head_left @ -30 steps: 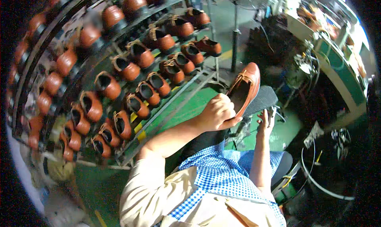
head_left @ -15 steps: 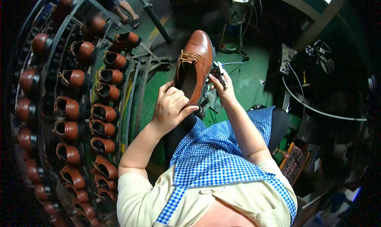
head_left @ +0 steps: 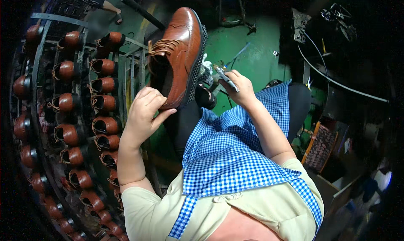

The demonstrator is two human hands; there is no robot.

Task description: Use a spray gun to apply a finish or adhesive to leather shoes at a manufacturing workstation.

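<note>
A brown leather lace-up shoe [head_left: 183,35] with tan laces and a studded black sole is up in front of me, toe pointing away. My left hand [head_left: 145,110] grips it at the heel, fingers over the collar and thumb along the back. To the right of the sole, my right hand [head_left: 240,88] is closed around a small silver metal tool [head_left: 229,80], its exact kind unclear. The tool's tip points toward the shoe's side, with a gap between them. Crumpled whitish material [head_left: 206,68] shows beyond the sole's edge.
A metal rack [head_left: 38,68] at the left carries many similar brown shoes [head_left: 105,125]. A pale hose [head_left: 336,89] curves across the right side. At lower right is a box with a patterned panel [head_left: 320,147]. Another person's leg [head_left: 110,7] shows at far left.
My left hand has brought the shoe left and nearer, so more of its studded sole shows. The tool in my right hand has turned and sits farther from the shoe. The view has shifted.
</note>
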